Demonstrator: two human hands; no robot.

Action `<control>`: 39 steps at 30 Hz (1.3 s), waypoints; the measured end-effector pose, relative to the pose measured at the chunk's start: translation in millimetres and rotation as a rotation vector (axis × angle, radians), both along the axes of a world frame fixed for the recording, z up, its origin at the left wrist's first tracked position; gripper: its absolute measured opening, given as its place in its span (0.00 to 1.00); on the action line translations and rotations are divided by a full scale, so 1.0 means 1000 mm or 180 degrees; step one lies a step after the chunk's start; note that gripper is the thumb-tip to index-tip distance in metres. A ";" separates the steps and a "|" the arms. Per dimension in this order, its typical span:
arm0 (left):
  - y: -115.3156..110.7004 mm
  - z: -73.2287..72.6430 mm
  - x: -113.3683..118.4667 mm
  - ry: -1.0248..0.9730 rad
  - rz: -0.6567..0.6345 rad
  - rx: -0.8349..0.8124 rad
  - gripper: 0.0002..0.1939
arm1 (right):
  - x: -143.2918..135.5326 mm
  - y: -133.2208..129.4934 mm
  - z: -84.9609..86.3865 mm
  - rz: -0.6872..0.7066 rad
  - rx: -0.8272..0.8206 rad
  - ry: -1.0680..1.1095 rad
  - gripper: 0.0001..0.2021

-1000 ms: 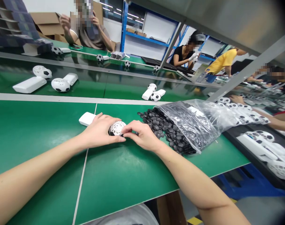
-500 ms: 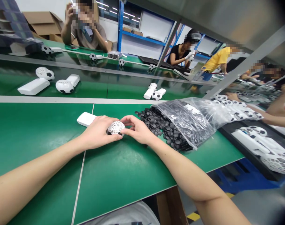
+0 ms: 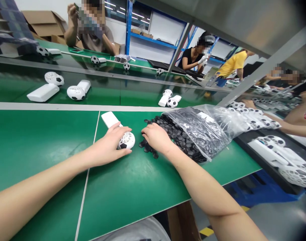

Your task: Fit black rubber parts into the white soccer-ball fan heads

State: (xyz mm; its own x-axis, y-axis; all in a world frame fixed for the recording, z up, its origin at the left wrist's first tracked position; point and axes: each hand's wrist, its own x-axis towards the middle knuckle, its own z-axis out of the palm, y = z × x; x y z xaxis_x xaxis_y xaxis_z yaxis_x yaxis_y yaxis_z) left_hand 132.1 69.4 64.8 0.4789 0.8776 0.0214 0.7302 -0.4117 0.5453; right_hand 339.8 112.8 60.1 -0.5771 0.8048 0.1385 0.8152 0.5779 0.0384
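Note:
My left hand (image 3: 106, 147) is wrapped around the ball-shaped head (image 3: 127, 141) of a white device, with thumb and fingers on either side. The head has a white lattice of openings, some filled with black patches like a football. Its flat white handle (image 3: 109, 119) sticks out beyond my fingers, away from me. To the right, my right hand (image 3: 156, 136) rests with curled fingers at the near edge of a heap of small black pieces (image 3: 184, 138). Whatever lies between its fingertips is hidden. The heap spills from an open clear plastic bag (image 3: 208, 129).
Several similar white devices (image 3: 43, 92) lie on the green conveyor (image 3: 132, 95) behind a pale rail (image 3: 67, 106). A black tray (image 3: 253, 155) of football-patterned parts stands at the right. Co-workers (image 3: 195, 58) sit across the line; another person's arm (image 3: 291, 128) reaches in from the right.
My right hand has left the ball head and moved right onto the black pieces, some now pulled toward me. In my left hand the device has turned, its handle swinging right. Conveyor devices have shifted right.

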 end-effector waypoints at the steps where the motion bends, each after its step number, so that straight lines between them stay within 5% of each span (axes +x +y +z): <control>1: 0.000 0.000 0.001 -0.0064 -0.0036 -0.0025 0.33 | -0.001 0.001 0.000 0.0024 0.0072 -0.0075 0.10; 3: 0.003 0.002 0.000 -0.0138 -0.0218 -0.0123 0.31 | 0.000 0.001 0.002 0.0035 0.0110 0.0009 0.11; 6: 0.006 0.007 -0.006 -0.0164 -0.0425 -0.0264 0.31 | 0.003 -0.003 0.008 0.0123 -0.0262 0.1015 0.08; 10: 0.007 0.009 -0.007 -0.0187 -0.0364 -0.0319 0.31 | 0.001 -0.016 0.015 0.0875 -0.1037 0.2405 0.03; 13: 0.005 0.006 -0.002 -0.0308 -0.0272 -0.0299 0.29 | -0.005 -0.023 0.012 0.1208 -0.1197 0.2544 0.02; 18: 0.001 0.002 0.005 -0.0517 -0.0028 -0.0181 0.22 | -0.012 -0.020 0.003 0.1055 -0.1140 0.2723 0.01; 29: 0.000 0.000 0.012 -0.0533 0.0094 -0.0025 0.17 | -0.013 -0.008 0.005 0.0371 -0.1861 0.2679 0.13; 34: 0.003 -0.001 0.003 -0.0530 -0.0076 -0.0135 0.22 | 0.008 0.003 0.008 -0.0529 -0.0717 0.1648 0.07; 39: 0.005 0.002 -0.001 -0.0572 -0.0375 -0.0208 0.20 | 0.013 0.003 0.009 -0.0582 -0.0447 0.0273 0.05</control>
